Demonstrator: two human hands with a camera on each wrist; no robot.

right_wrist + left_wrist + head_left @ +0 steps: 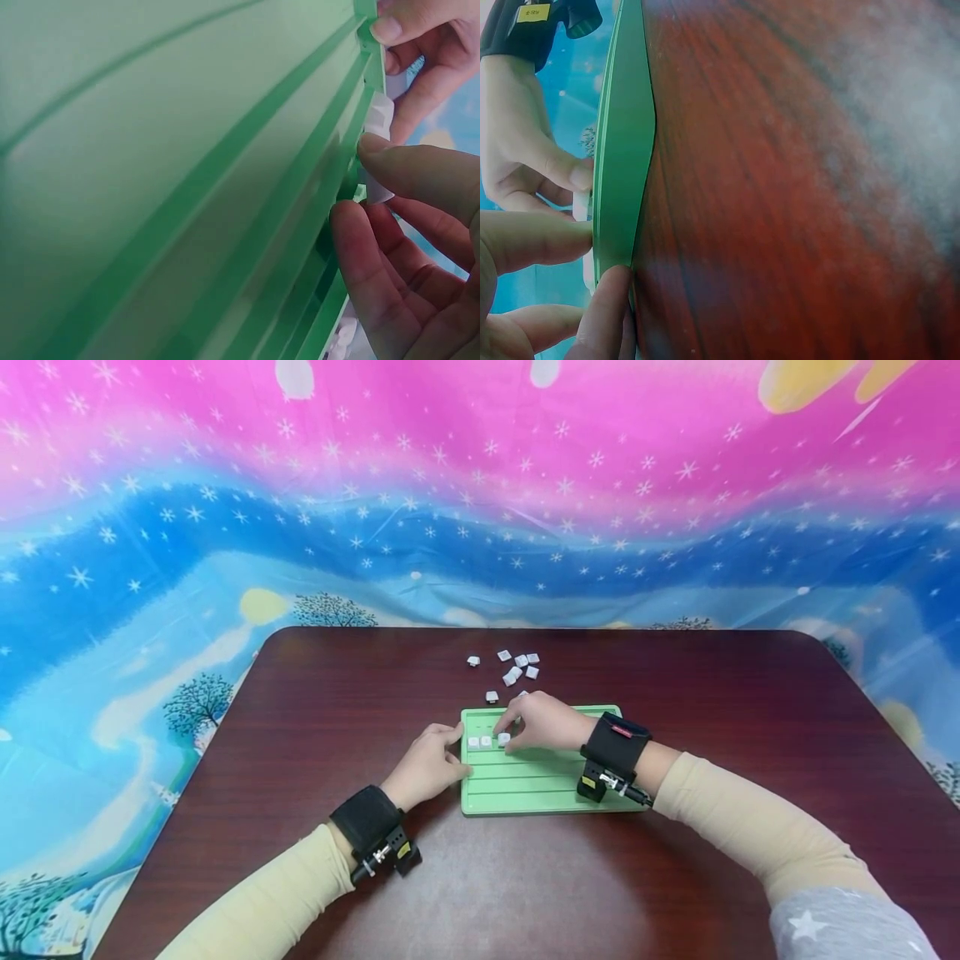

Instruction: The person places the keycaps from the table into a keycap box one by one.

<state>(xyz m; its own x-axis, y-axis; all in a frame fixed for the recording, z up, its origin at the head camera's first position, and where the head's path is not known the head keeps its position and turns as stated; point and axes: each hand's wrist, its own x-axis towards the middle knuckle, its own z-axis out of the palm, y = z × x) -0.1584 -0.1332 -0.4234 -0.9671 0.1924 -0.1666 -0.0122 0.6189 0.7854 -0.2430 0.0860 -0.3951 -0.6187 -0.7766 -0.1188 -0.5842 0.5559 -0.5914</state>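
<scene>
A light green ridged tray [525,785] lies on the table. My left hand [426,768] grips its left edge, with fingertips [570,238] on the rim in the left wrist view. Over the tray's upper left part, my right hand [553,722] pinches a white keycap [504,739] between thumb and fingers, close to one of the upper rows. Two white keycaps [480,742] sit side by side in that row, to the left of the held one. In the right wrist view the held keycap [379,191] is partly hidden by the fingers.
Several loose white keycaps [521,661] lie scattered on the dark brown table [360,693] beyond the tray, one [492,697] close to its far edge. A patterned cloth [450,527] hangs behind the table. Both wrists wear black straps with small cameras.
</scene>
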